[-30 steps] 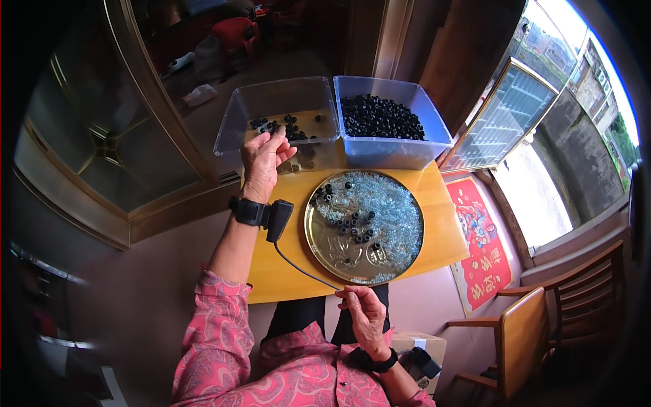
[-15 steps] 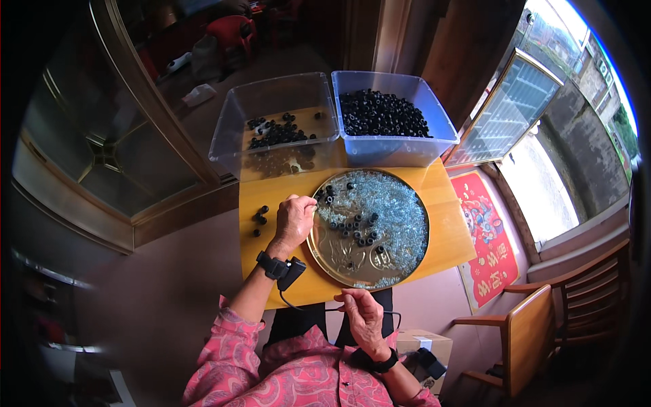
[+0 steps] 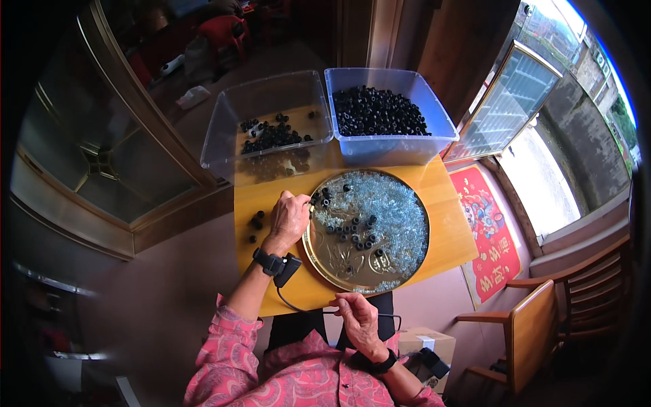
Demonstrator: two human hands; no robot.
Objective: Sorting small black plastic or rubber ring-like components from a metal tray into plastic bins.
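While the small wooden counter [image 3: 285, 203] carries everything here, its surface is nearly filled, so the risks come from crowding. Largest on it are two clear plastic bins along the far edge: the left bin [image 3: 224, 129], sparsely scattered with black pieces, and the right bin [image 3: 434, 132], heaped with them. In front of these, toward the right edge, sits a round gold-rimmed tray [image 3: 319, 261] with a pale blue patterned face, and it overhangs or at least reaches the near edge. A nudge from a forearm could tip it or slide it off.

On the tray lie the small black rings [image 3: 352, 227], short dark cylinders with a hole through each, loosely clustered near its middle and far-left rim. Being round, they could roll if the tray is jolted. A few stray rings [image 3: 256, 220] already lie on the bare wood near the left edge, where one could drop to the floor.

The left hand [image 3: 290, 218] rests at the tray's left rim, fingers curled downward over rings at the far-left rim; whether they actually pinch one I cannot tell from this angle. A black wrist device [image 3: 274, 261] trails a cable [image 3: 298, 305] across the near edge, which could snag the tray. The right hand [image 3: 356, 319] sits at the near edge, fingers loosely closed, seemingly touching that cable.
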